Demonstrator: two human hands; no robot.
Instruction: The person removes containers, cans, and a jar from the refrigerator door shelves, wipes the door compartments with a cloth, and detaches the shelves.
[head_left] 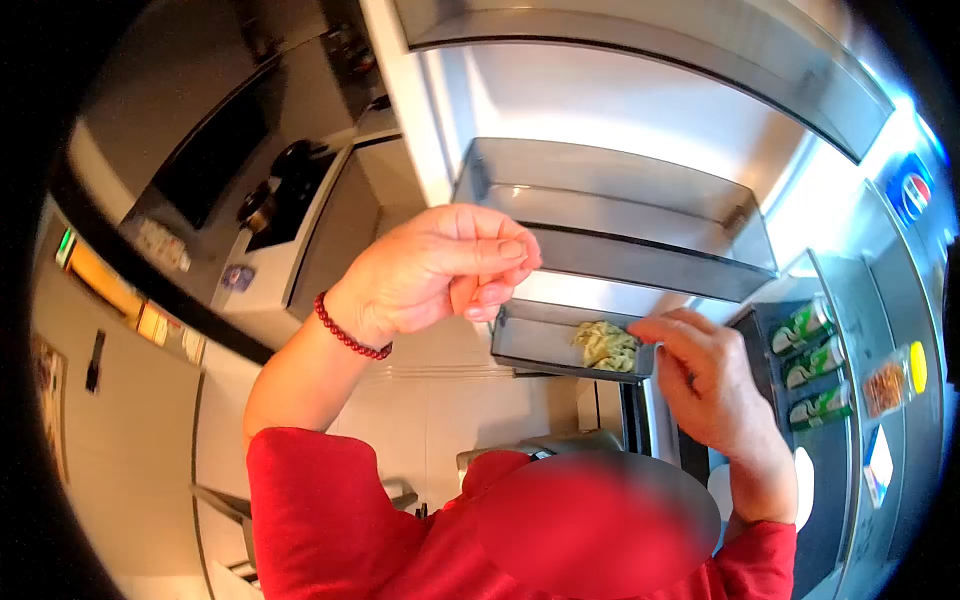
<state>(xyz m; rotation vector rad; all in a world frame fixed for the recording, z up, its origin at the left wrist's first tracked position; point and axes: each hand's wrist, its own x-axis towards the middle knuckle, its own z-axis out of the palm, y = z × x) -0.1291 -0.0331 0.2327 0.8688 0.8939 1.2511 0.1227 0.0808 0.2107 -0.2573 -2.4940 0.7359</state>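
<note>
My left hand [445, 265], with a red bead bracelet [350, 330] at its wrist, is raised in front of the fridge door. Its fingers are curled and the thumb presses against the forefinger; I see nothing between them. A crumpled pale-green bundle [605, 346], leafy in look, lies in the right part of the low grey door bin [535, 330]. At that bin's right end is my right hand [705, 380], fingers bent together, tips at the rim close beside the bundle. What those fingertips pinch, if anything, is hidden.
Above are a wider door bin [610, 200] and a top bin [640, 45]. At right, fridge shelves hold several items: green cans [815, 365], a yellow-lidded jar [893, 380] and a blue Pepsi pack [910, 190]. A counter [285, 225] with a dark hob stands at left.
</note>
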